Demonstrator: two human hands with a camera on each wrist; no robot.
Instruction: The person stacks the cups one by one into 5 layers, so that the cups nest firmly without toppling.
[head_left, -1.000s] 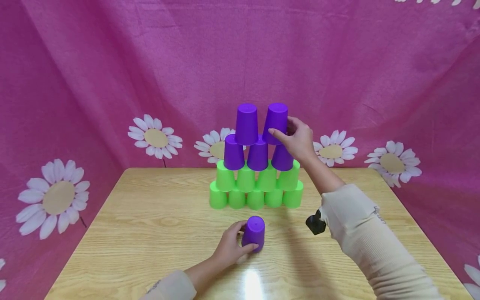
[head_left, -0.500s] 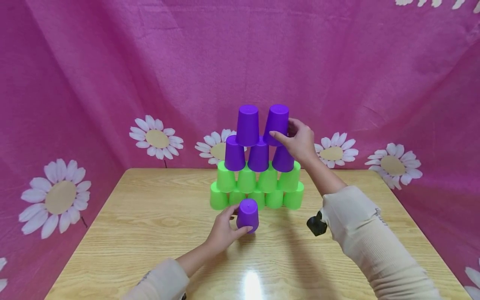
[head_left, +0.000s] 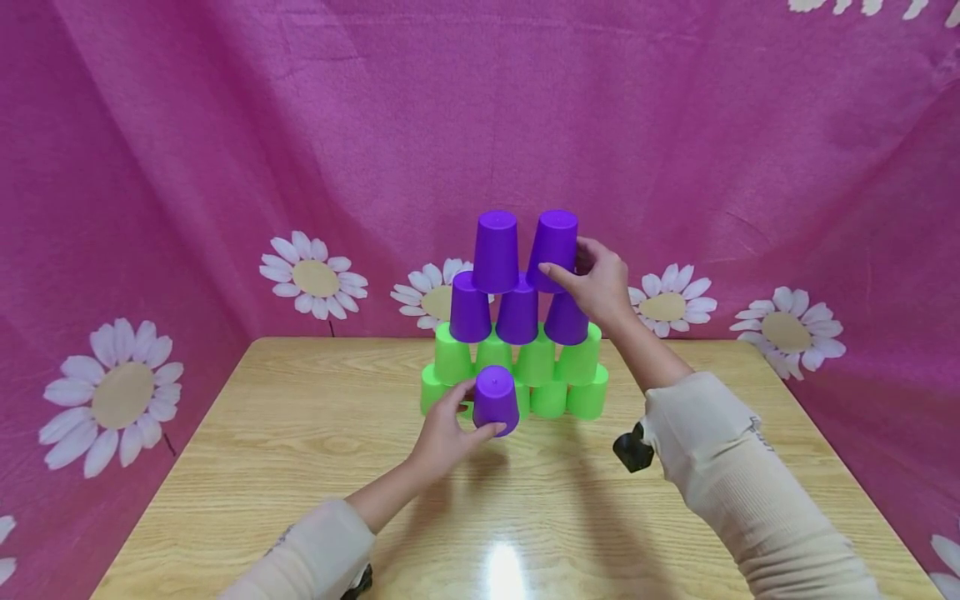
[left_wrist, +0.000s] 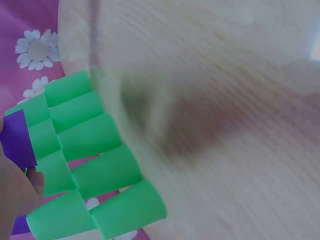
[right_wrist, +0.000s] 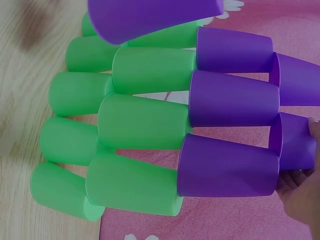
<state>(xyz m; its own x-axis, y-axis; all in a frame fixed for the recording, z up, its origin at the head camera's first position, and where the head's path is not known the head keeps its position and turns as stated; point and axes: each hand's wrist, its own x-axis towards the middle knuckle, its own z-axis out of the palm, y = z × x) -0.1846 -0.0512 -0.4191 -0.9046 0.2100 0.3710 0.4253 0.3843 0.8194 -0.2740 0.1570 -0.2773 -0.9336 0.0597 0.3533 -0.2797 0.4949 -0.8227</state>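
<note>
In the head view, a pyramid of upside-down cups stands toward the table's back. A bottom row of green cups carries another green row, then a row of purple cups. On top are two purple cups, the left one standing untouched. My right hand grips the right top cup from its right side, thumb in front. In front of the green rows, my left hand holds another purple cup upside down above the table. That cup crosses the right wrist view's top.
The wooden table runs back to a magenta cloth printed with white daisies. A black object sits by the right sleeve, and another dark one beneath the left sleeve.
My left hand has lifted its purple cup off the table and carried it up toward the pyramid, slightly leftward. My right hand stays on the right top cup.
</note>
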